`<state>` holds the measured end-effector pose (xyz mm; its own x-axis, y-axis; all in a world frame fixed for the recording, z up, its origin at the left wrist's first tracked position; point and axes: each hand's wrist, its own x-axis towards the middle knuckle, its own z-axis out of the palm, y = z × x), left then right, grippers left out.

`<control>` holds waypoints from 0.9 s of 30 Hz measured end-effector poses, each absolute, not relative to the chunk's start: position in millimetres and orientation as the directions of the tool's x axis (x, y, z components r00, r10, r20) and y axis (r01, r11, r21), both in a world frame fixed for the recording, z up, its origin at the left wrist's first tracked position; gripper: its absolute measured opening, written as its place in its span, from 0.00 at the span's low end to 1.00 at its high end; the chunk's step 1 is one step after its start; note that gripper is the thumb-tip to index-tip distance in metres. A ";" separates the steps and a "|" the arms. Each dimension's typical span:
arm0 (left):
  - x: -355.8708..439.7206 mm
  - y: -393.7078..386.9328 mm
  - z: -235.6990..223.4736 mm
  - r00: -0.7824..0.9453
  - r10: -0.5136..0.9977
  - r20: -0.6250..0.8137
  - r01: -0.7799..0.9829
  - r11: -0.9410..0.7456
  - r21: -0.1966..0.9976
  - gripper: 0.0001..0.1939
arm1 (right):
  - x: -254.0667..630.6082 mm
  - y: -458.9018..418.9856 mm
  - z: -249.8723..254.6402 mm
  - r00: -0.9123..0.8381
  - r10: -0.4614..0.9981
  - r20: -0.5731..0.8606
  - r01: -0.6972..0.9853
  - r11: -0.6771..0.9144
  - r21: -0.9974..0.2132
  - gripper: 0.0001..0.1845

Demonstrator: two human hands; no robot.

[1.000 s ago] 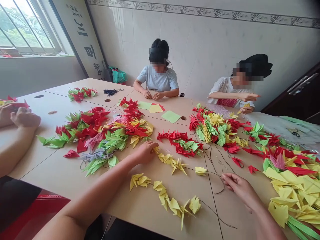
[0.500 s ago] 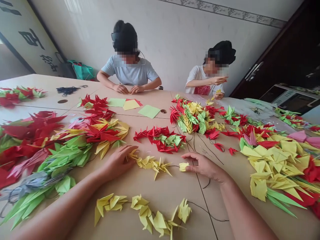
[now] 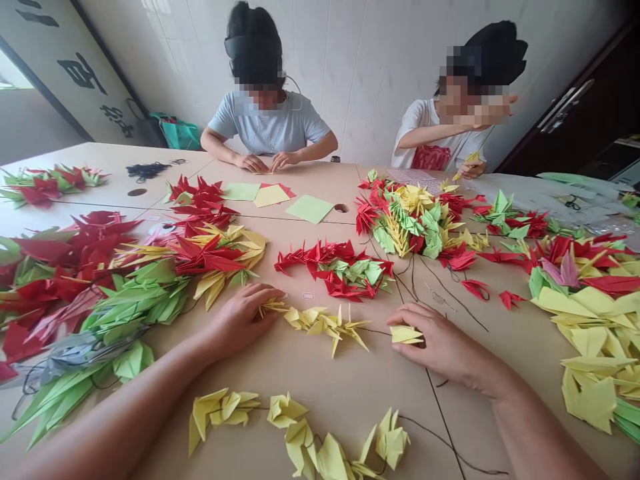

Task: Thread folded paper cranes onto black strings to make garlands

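Single yellow paper crane (image 3: pixel 406 335): folded flat, lies on table (image 3: pixel 350 393) under right hand (image 3: pixel 440 343), thumb and fingers pinching it, dark thread running toward strung cranes. Strung yellow cranes (image 3: pixel 320 322): short garland, wings splayed, left end under left hand (image 3: pixel 240 317) fingers, just left of single crane

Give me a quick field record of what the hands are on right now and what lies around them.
left hand: palm down on the table, fingers resting on the end of a string of yellow paper cranes
right hand: pinching a single yellow paper crane against the table
thread: dark cord runs from a nearer yellow crane string toward the table edge
table: light wood
around: red and green crane cluster beyond the hands; green crane pile to the left
others: two people seated across the table
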<state>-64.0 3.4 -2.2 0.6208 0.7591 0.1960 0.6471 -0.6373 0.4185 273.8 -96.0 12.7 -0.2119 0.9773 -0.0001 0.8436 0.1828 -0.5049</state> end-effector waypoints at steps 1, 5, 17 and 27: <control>-63.8 3.0 -1.9 0.622 0.757 0.199 0.645 -0.640 0.418 0.15 | 270.0 -95.9 13.2 -0.205 0.978 0.031 0.838 0.192 -0.511 0.11; -64.4 2.2 -2.4 0.623 0.753 0.210 0.640 -0.646 0.416 0.15 | 244.8 -85.8 14.7 -0.228 0.964 0.135 0.822 0.265 -0.504 0.10; -66.3 3.7 -8.0 0.650 0.732 0.206 0.621 -0.667 0.412 0.13 | 236.9 -72.9 9.9 -0.329 0.942 0.063 0.829 0.320 -0.459 0.11; -65.0 0.8 -7.3 0.666 0.719 0.198 0.611 -0.678 0.408 0.13 | 251.7 -82.0 24.0 -0.185 0.964 0.190 0.860 0.252 -0.444 0.10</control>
